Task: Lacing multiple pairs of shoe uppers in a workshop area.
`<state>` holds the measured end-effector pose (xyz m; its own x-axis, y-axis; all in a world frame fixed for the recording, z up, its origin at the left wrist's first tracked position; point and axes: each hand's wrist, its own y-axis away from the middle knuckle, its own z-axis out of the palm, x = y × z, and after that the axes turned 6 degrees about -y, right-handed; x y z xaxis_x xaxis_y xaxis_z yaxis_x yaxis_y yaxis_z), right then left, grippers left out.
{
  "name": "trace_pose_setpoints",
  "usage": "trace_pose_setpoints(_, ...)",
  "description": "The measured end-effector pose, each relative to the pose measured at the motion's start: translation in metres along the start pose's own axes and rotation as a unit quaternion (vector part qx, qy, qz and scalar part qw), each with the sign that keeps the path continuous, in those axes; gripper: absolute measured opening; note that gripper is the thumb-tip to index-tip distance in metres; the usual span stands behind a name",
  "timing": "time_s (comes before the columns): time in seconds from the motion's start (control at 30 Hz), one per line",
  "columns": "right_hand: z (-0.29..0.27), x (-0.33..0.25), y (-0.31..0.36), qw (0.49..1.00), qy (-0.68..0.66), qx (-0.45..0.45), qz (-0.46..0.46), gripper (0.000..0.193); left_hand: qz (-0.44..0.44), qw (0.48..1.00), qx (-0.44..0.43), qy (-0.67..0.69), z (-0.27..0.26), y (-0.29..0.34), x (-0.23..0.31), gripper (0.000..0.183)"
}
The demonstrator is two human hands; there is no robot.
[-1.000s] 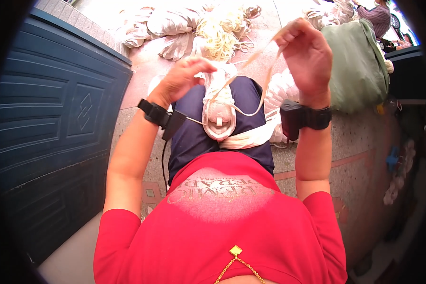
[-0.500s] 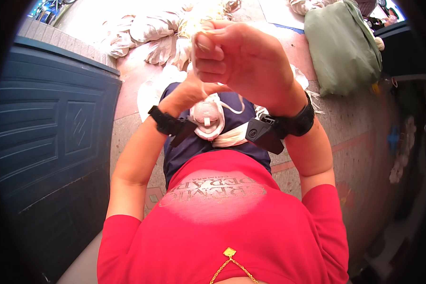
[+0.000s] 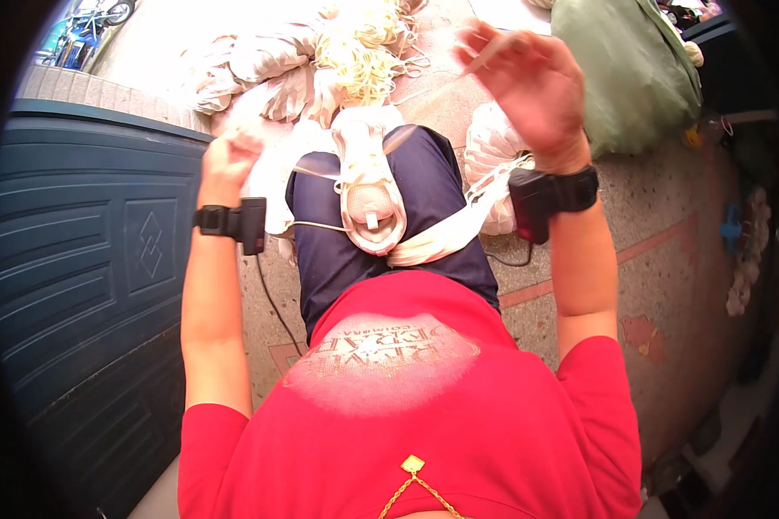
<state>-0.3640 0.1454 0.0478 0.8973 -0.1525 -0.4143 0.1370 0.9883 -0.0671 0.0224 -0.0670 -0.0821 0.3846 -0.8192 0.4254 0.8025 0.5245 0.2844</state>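
A pale pink-white sneaker (image 3: 374, 208) lies on my lap between my thighs, its heel end toward me. A light shoelace (image 3: 396, 138) comes out of its upper on both sides, blurred by motion. My left hand (image 3: 231, 157), out to the left and smeared, looks pinched with the lace running toward it; the bright ground washes out the lace near the fingers. Higher on the right is my right hand (image 3: 532, 91), palm showing and blurred, with a lace strand pinched between thumb and fingers. Another thin cord trails from the shoe's left side.
Bundles of whitish laces (image 3: 273, 52) and a yellow heap (image 3: 363, 56) lie on the ground ahead. A white bundle (image 3: 493, 143) rests beside my right knee, with a pale strip across my thigh. A green sack (image 3: 619, 78) stands far right; a blue panelled door (image 3: 104, 251) is on the left.
My hands were close together above the shoe. They have spread wide apart, left and right, and the shoe's laces now stretch out sideways.
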Motion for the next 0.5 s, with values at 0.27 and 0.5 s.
trace_pose_setpoints(0.27, -0.103, 0.039, 0.053, 0.771, 0.620, 0.135, 0.054, 0.021, 0.045, 0.836, 0.366, -0.407, 0.052, 0.031, -0.041, 0.006)
trace_pose_setpoints(0.5, -0.105, 0.130, 0.073, 0.641, 0.764, -0.020, 0.068, 0.018, -0.108, 0.824, 0.192, -0.522, 0.080, 0.020, -0.128, 0.022)
